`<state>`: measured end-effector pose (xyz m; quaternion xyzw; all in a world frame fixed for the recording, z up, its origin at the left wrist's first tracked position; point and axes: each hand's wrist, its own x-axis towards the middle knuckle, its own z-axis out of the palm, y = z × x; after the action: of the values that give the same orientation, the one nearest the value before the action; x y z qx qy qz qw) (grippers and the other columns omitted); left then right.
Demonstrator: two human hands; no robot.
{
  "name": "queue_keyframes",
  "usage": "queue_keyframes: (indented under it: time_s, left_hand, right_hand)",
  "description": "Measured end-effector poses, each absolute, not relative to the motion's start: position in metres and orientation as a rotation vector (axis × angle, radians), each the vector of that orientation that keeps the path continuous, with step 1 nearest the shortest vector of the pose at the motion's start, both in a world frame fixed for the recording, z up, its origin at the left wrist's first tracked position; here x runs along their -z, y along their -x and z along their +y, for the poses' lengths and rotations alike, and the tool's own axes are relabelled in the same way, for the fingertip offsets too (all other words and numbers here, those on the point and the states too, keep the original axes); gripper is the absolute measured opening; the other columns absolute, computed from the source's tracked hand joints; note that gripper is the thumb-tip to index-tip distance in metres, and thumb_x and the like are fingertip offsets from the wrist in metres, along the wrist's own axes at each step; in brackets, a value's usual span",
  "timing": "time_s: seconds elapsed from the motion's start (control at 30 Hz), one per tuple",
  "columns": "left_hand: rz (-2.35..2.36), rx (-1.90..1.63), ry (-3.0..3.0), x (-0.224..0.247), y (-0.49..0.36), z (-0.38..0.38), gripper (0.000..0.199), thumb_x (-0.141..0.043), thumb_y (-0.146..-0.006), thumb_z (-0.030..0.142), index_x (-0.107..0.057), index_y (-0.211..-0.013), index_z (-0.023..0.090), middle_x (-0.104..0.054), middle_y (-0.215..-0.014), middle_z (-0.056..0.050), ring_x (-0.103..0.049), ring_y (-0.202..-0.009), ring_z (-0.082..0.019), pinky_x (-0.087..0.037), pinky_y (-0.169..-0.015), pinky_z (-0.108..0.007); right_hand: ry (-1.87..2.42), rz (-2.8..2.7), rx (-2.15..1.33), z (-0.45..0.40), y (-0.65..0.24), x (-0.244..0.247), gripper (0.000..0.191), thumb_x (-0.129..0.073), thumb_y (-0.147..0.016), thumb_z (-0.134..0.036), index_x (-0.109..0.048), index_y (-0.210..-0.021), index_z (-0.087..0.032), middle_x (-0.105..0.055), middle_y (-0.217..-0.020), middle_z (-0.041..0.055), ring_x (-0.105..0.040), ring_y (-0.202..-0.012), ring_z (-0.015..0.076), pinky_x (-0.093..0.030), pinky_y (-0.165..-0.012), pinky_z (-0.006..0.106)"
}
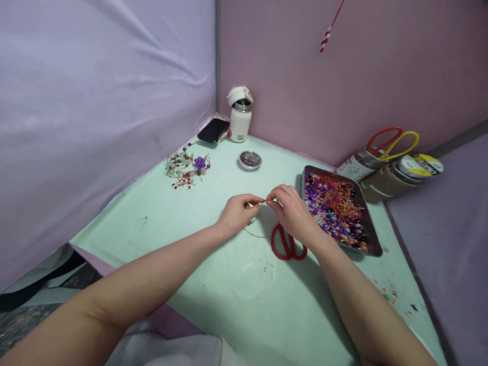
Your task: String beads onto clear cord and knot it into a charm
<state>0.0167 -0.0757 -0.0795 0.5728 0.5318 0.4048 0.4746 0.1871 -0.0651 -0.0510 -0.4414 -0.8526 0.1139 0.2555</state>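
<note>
Workstation for beadwork, seen from above. In the foreground, two bare forearms reach over a pale green table point(152, 244) whose surface carries small dark specks and scraps. Red-handled scissors point(292, 250) lie near its middle, partly beneath the right hand point(293, 209), so that their blades are hidden. Just to their left, a thin cord point(253, 235) hangs in a loose curve below the left hand point(235, 212). The fingers of both hands are closed in a pinch, thumb against forefinger, gripping the cord at a point where the fingertips almost meet; a small yellowish piece shows beneath the left hand. Beside the right hand stands a shallow metal tray point(369, 226) of purple, black, clear and orange beads point(316, 195) with a tangle of red and yellow threads point(339, 193). Farther back, beaded strands point(183, 168) with a purple flower point(200, 162) lie at the left, and a round clear-rimmed case point(250, 160) sits near the centre. Behind the tray are two containers, one holding tools with red and yellow handles. At the far corner, a dark-screened phone point(213, 130) lies beside an open-lidded white bottle point(240, 124). A red-and-white strand point(325, 39) hangs before the pink wall.
</note>
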Motion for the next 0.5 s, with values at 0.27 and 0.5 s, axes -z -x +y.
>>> queue_keyframes:
  time_s: [0.27,0.5]
  left_hand:
    - [1.132,-1.077,-1.109,0.0800,-0.0205,-0.0725,0.027,-0.069,-0.067,0.024,-0.074,-0.092,0.015,-0.061,-0.068,-0.001,-0.044,-0.057,-0.008,-0.034,-0.053,-0.023]
    - [0.989,-1.094,-0.967,0.0830,-0.0184,-0.0700,0.034,-0.075,-0.064,0.028,-0.074,-0.097,0.017,-0.058,-0.072,0.000,-0.040,-0.056,-0.006,-0.027,-0.049,-0.023]
  right_hand:
    - [1.166,-2.208,-0.394,-0.0616,-0.1902,0.0531,0.009,-0.050,-0.092,-0.022,-0.057,-0.086,-0.022,-0.059,-0.089,0.0060,-0.052,-0.088,0.0224,-0.041,-0.078,0.037]
    - [1.265,-2.100,-0.519,-0.0614,-0.1891,0.0532,0.011,-0.052,-0.090,-0.023,-0.059,-0.081,-0.021,-0.061,-0.087,0.0049,-0.054,-0.086,0.0202,-0.041,-0.076,0.034]
